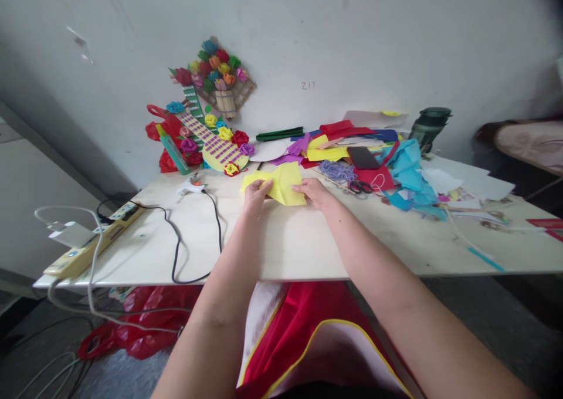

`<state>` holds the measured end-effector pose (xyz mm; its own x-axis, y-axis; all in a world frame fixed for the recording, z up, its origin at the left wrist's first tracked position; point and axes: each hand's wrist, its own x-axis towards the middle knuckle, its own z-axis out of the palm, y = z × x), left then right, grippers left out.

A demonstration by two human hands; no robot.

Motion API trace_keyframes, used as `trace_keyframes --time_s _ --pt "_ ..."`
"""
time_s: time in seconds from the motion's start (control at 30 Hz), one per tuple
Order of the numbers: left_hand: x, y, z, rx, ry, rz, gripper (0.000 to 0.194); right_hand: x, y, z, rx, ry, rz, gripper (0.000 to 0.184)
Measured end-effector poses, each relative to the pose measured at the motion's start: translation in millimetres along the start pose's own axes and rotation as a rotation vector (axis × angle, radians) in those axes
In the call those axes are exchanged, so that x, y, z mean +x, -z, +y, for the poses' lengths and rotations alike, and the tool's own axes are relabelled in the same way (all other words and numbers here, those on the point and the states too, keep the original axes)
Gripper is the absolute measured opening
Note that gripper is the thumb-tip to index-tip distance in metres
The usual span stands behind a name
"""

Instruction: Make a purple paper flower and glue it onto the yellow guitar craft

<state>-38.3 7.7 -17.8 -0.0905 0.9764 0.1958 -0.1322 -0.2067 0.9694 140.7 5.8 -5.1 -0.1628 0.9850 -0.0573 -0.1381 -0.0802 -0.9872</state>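
Observation:
A sheet of yellow crepe paper (288, 182) is stretched between my two hands, a little above the white table. My left hand (256, 195) pinches its left part, thumb on top. At the right edge of the sheet, my right hand (313, 192) grips with thumb and fingers together. Part of the paper extends to the left behind my left hand. Right of my hands lie black-handled scissors (360, 186) and a tangle of purple yarn (336, 171). A white glue gun (192, 186) rests on the table to the left, its black cord running toward the front edge.
Paper-flower crafts (224, 141) lean on the wall near a green glue bottle (173, 152). Coloured paper (328, 151), a phone (363, 158) and blue crepe paper (407, 167) lie at the back right, by a dark green bottle (430, 128). A power strip (99, 240) sits at the left edge.

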Motion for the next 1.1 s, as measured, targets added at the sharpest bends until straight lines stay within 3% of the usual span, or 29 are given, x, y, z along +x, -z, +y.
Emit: trace_keyframes --time_s 0.33,0.5,0.77,1.1 --pt "-3.4 11.1 6.5 0.146 0.02 -0.128 0.037 -2.0 9.3 -3.8 -0.098 -0.017 -0.124 0.019" --pt "-5.9 5.5 8.8 0.298 -0.035 -0.079 0.036 -3.1 8.8 -2.3 -0.16 -0.028 -0.193 0.019" --pt "-5.0 0.5 6.3 0.315 -0.023 -0.075 0.04 -3.4 4.9 -2.6 -0.107 0.084 -0.072 0.021" --pt "-3.3 4.0 6.4 0.344 -0.043 -0.041 0.032 -2.8 4.8 -2.6 -0.139 0.096 -0.096 0.021"
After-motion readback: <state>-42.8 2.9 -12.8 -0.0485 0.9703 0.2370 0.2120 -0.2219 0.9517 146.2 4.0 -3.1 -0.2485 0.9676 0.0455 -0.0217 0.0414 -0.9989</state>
